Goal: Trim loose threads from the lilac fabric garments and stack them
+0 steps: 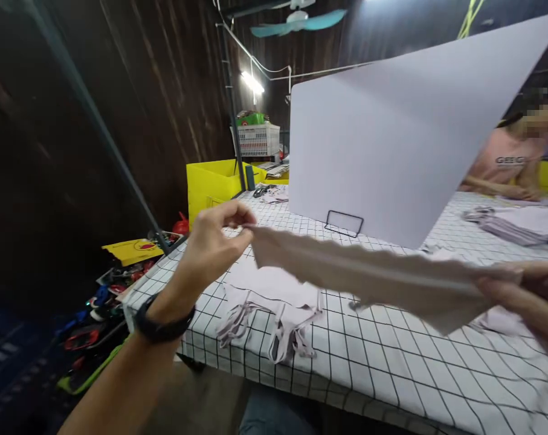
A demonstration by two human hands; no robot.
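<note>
A greyish-beige piece of fabric (368,272) with a wavy upper edge is stretched in the air above the table. My left hand (217,238), with a dark band on the wrist, pinches its left corner between thumb and fingers. At the right edge of the view, my right hand (527,296) grips the other end; part of that hand is cut off and blurred. Below the fabric lie pale pink garments with thin straps (274,302), their straps hanging toward the table's front edge. The fabric hides part of the table and a small item behind it.
A large white board (368,139) stands tilted on a black wire stand (344,223) upon the checked tablecloth (359,356). Folded fabric (522,223) is stacked at right, near a co-worker in pink (504,157). Yellow bin (210,187) and metal post (232,90) stand at back left.
</note>
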